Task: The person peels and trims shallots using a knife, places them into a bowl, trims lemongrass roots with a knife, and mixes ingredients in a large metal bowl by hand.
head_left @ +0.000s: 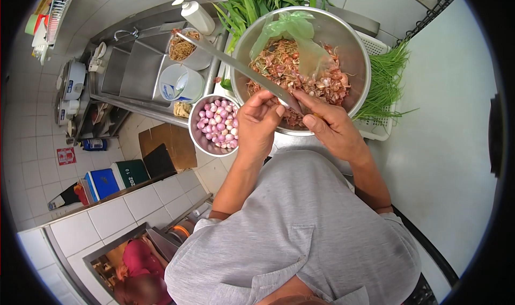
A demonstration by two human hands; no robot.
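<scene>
The head view shows one knife, one large metal bowl, one small metal bowl, one green plastic bag and many purple bulbs, too crowded to count. The right hand clamps thumb and fingers on the knife's broad end, the knife slanting above the large metal bowl's left rim, just beside the left hand, whose fingertips draw close together, on what I cannot tell.

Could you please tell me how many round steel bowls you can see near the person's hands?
2: the large bowl beneath the knife, holding skins, and the smaller bowl to its left, holding shallots. Others may be hidden.
</scene>
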